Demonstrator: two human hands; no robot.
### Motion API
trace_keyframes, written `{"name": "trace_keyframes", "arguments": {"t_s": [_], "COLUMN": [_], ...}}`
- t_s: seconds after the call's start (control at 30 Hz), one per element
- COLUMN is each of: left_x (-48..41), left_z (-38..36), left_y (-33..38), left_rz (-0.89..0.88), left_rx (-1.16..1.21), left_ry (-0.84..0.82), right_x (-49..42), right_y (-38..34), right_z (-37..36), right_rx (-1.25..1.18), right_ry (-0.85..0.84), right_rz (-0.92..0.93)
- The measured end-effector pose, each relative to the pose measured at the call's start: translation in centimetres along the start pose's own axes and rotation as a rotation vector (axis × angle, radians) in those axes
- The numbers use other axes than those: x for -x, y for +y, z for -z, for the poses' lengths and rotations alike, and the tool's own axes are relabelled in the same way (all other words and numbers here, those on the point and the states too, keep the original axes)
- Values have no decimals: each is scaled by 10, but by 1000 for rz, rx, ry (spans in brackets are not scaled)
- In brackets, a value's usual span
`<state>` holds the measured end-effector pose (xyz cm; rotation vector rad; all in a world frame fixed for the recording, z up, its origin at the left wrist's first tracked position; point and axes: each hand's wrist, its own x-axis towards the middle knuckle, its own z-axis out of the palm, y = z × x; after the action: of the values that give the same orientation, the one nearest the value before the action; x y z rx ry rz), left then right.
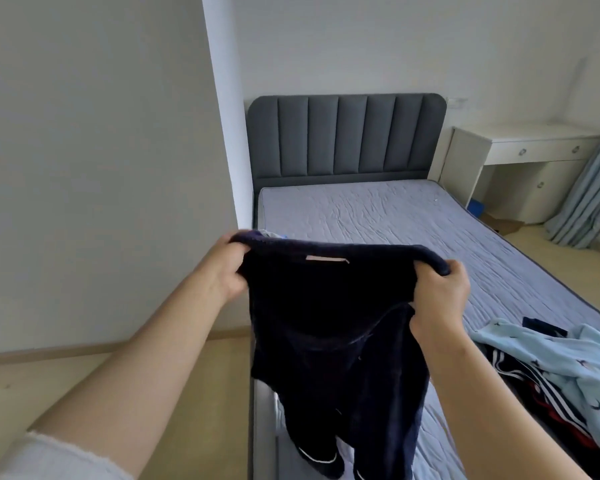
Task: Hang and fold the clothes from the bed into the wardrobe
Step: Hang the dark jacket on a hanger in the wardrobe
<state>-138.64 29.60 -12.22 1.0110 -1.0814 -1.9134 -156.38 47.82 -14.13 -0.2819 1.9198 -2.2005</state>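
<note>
A dark navy garment (pixel 329 323) with a pale label near its top edge hangs in front of me over the left edge of the bed (pixel 378 216). My left hand (pixel 227 268) grips its top left corner. My right hand (pixel 437 292) grips its top right corner. Its lower part, with thin white trim, trails down toward the mattress. A small pale garment edge (pixel 272 233) peeks out behind the navy top edge. On the bed at the right lie a light blue printed garment (pixel 561 368) and a navy, white and red striped one (pixel 530 386).
The bed has a grey padded headboard (pixel 347 136) against the far wall. A white wall corner (pixel 222 109) stands to the left of it. A white desk with drawers (pixel 527 157) and a blue curtain (pixel 593 188) are at the right. Pale wooden floor (pixel 84 372) lies left.
</note>
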Motion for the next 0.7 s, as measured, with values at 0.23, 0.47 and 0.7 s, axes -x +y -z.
{"name": "trace_keyframes", "arguments": {"t_s": [0.23,0.47,0.7], "left_x": [15,39,107], "left_z": [32,90,183], "left_y": [-18,-25,-24], "left_rz": [-204,-31,21], "left_rx": [-463,-241,87], "left_ry": [322,525,715], "right_x": [7,35,109], "right_y": [21,54,85], "right_z": [-2,-32,-105], "right_rx": [126,172,226], "right_ry": [-220,-389,-658], "right_rz": [-134,-175,-238]}}
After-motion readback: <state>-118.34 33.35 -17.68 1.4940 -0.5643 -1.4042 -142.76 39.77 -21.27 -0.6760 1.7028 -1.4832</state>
